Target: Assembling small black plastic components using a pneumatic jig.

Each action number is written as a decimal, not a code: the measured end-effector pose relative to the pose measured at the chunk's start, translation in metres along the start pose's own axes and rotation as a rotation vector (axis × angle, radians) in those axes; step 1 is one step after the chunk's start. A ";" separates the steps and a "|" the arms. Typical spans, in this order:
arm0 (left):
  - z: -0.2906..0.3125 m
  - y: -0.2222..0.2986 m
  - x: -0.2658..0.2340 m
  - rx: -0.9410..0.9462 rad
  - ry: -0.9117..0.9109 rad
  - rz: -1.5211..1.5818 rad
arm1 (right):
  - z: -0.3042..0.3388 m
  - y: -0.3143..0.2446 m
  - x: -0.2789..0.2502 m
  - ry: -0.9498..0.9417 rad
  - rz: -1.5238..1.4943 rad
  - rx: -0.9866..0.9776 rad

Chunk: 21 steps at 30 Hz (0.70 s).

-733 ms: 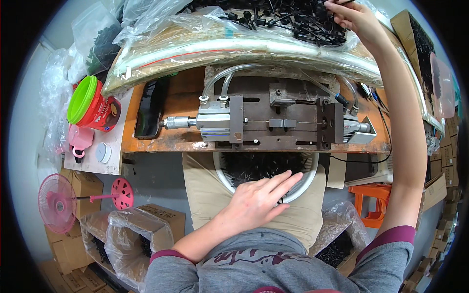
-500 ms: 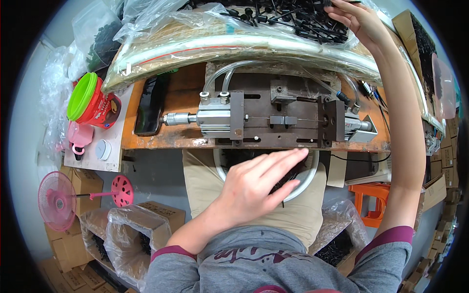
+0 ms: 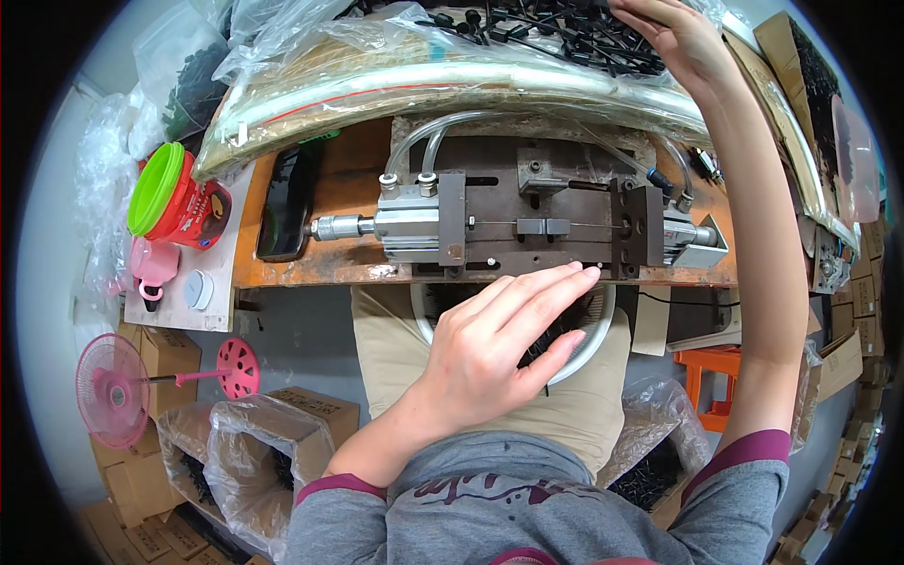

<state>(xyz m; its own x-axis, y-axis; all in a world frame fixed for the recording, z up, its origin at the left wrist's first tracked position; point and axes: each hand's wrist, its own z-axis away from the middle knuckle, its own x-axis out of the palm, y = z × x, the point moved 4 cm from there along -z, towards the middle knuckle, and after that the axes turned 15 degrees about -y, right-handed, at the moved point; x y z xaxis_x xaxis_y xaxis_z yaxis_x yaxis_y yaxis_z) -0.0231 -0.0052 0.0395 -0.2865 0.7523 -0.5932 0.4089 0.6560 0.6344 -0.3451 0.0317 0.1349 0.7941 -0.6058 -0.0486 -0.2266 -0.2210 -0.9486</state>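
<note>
My left hand (image 3: 499, 334) is above a white basket (image 3: 597, 341) on my lap, palm down with its fingers stretched out and nothing seen in it. Its fingertips come near the front edge of a dark metal fixture (image 3: 490, 202). A thin rod (image 3: 589, 224) runs across the fixture through a small split grey block (image 3: 543, 227). At the top, my right hand (image 3: 683, 42) reaches to a pile of black stemmed plastic parts (image 3: 584, 38). Its fingers are extended; the picture's upper edge cuts them off, and no held part shows. Dark pieces in the basket are partly hidden by my left hand.
Silver cylinders (image 3: 410, 224) with clear hoses flank the fixture. A dark phone (image 3: 285, 202), a red bucket with a green rim (image 3: 188, 202) and a pink fan (image 3: 113, 389) are on the left. Plastic-lined boxes (image 3: 259, 452) stand below; an orange stool (image 3: 706, 381) is lower right.
My right hand has shifted slightly left and up over the pile. My left hand has risen a little toward the fixture, its fingertips now overlapping the front edge in view.
</note>
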 end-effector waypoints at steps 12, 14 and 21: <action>-0.005 -0.004 -0.028 -0.026 0.187 -0.035 | 0.058 -0.031 0.048 0.014 0.453 -0.320; -0.008 -0.005 -0.031 -0.047 0.240 0.093 | 0.097 -0.035 0.073 -0.095 0.870 -0.466; -0.013 -0.012 -0.025 -0.051 0.224 0.215 | 0.164 -0.014 0.131 -0.374 1.287 -0.826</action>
<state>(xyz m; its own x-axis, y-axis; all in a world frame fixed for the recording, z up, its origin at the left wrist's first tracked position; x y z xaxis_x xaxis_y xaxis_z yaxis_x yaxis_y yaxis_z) -0.0321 -0.0306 0.0530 -0.3841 0.8650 -0.3228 0.4379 0.4785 0.7611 -0.1454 0.0811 0.0901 -0.1055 -0.5211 -0.8469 -0.9676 -0.1426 0.2083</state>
